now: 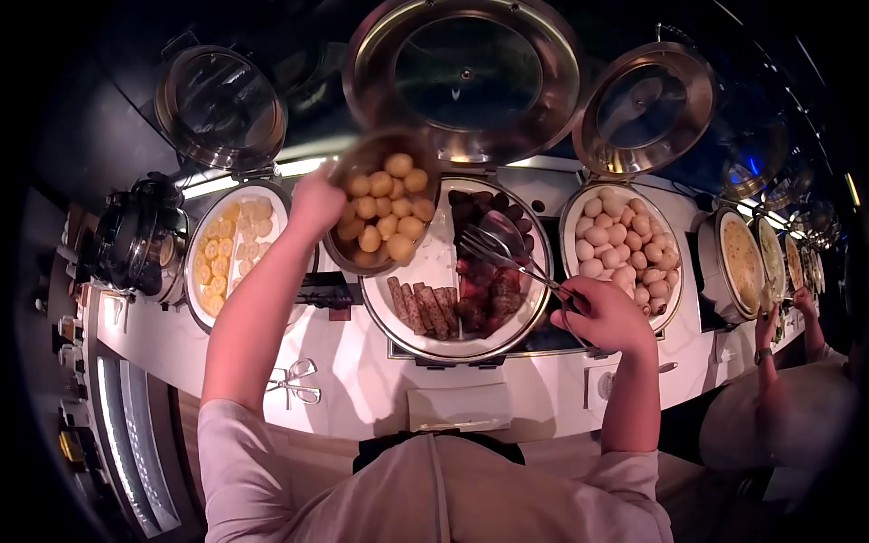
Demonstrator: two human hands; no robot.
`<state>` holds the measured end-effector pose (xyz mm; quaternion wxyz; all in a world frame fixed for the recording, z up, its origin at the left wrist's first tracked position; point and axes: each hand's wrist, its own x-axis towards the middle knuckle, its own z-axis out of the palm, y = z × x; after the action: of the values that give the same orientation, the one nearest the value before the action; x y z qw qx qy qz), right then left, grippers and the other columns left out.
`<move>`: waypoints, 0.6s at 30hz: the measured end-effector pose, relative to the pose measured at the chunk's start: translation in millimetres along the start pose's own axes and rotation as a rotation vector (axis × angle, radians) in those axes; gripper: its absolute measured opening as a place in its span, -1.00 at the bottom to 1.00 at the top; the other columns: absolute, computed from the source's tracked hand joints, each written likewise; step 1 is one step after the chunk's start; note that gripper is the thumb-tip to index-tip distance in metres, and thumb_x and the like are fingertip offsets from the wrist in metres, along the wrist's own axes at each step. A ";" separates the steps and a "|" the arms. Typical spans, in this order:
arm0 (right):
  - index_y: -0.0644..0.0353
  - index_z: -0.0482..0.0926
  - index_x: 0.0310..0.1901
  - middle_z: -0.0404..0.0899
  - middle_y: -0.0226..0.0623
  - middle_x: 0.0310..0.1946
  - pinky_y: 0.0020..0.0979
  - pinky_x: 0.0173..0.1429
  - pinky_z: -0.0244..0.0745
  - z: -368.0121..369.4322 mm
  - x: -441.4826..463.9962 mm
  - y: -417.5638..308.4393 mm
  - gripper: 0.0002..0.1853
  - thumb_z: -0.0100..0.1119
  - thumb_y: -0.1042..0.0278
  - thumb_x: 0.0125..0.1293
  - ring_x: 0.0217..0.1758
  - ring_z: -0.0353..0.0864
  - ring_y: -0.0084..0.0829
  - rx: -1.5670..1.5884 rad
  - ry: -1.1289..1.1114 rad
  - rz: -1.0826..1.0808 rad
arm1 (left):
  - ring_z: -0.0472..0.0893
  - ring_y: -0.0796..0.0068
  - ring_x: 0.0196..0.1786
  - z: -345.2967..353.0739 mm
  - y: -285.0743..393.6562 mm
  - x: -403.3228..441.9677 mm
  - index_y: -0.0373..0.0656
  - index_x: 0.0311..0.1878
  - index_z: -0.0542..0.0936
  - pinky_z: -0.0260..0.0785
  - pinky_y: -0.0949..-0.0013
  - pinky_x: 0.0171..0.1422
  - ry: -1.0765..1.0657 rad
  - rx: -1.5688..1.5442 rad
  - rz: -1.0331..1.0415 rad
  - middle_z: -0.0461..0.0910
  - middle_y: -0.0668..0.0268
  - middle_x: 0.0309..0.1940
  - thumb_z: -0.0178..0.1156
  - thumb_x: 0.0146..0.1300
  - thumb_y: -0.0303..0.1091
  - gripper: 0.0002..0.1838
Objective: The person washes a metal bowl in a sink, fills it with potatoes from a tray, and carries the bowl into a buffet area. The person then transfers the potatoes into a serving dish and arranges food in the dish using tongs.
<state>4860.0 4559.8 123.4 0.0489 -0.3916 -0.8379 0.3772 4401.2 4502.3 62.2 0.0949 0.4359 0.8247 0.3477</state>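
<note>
My left hand point(317, 199) grips the rim of a metal bowl point(355, 256) tilted over the back left of a white divided dish point(412, 339). Round yellow-orange pieces point(385, 204) fill the bowl. My right hand point(602, 312) is closed on the handles of metal tongs point(507, 253), whose heads are over the dish's right half. Dark round pieces point(475, 210) lie at the dish's back right, with dark red chunks point(489, 294) in front of them. Brown textured sticks point(421, 308) are at the front left.
Corn pieces point(214, 262) fill a dish at left; eggs point(625, 240) fill one at right. Raised lids point(552, 90) stand behind. Other tongs point(292, 385) lie on the white counter point(353, 371). Another person's hands point(768, 321) are at far right, near more dishes.
</note>
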 end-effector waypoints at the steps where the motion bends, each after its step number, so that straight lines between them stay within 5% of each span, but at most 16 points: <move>1: 0.24 0.57 -0.23 0.48 -0.37 -0.64 -0.44 -0.46 0.28 0.1 0.4 1.9 -0.73 0.37 0.27 0.13 -0.57 0.43 -0.56 0.000 -0.011 0.009 | 0.59 -0.09 0.14 -4.7 22.4 -9.2 -0.21 0.26 0.53 0.42 0.13 0.23 -0.003 0.056 0.011 0.62 -0.16 -0.01 0.03 0.07 -0.56 -0.41; 7: 0.22 0.57 -0.24 0.45 -0.40 -0.66 -0.42 -0.47 0.25 4.8 0.5 14.6 -0.72 0.39 0.24 0.12 -0.58 0.40 -0.56 0.010 -0.024 0.043 | 0.48 -0.12 0.28 6.4 61.2 -45.3 -0.08 0.34 0.49 0.35 0.09 0.37 0.065 0.175 0.079 0.48 -0.22 0.20 0.03 0.09 -0.60 -0.35; 10: 0.21 0.58 -0.22 0.45 -0.40 -0.65 -0.42 -0.47 0.25 6.7 -1.3 16.1 -0.71 0.40 0.23 0.12 -0.58 0.39 -0.55 0.018 -0.008 0.037 | 0.56 -0.08 0.11 24.3 52.8 -58.1 -0.05 0.24 0.55 0.44 0.04 0.21 0.223 0.202 0.191 0.56 -0.05 0.08 0.05 0.10 -0.59 -0.43; 15: 0.20 0.60 -0.19 0.43 -0.43 -0.63 -0.43 -0.47 0.25 9.5 -3.7 17.5 -0.69 0.41 0.22 0.12 -0.58 0.34 -0.55 0.041 0.050 0.031 | 0.56 -0.11 0.07 33.7 43.0 -65.6 -0.08 0.25 0.53 0.45 0.04 0.17 0.372 0.225 0.318 0.56 -0.03 0.02 0.07 0.07 -0.61 -0.40; 18: 0.20 0.60 -0.20 0.39 -0.46 -0.63 -0.44 -0.46 0.24 11.5 -3.4 13.2 -0.71 0.41 0.25 0.10 -0.57 0.32 -0.57 0.085 0.055 0.062 | 0.46 -0.14 0.29 22.2 54.0 -72.4 0.03 0.41 0.42 0.39 0.12 0.33 0.242 0.131 0.184 0.45 -0.20 0.25 0.06 0.03 -0.67 -0.23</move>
<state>4866.1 4556.0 107.1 0.0767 -0.4250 -0.8070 0.4027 4490.2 4476.8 70.6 -0.0661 0.4696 0.8077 0.3504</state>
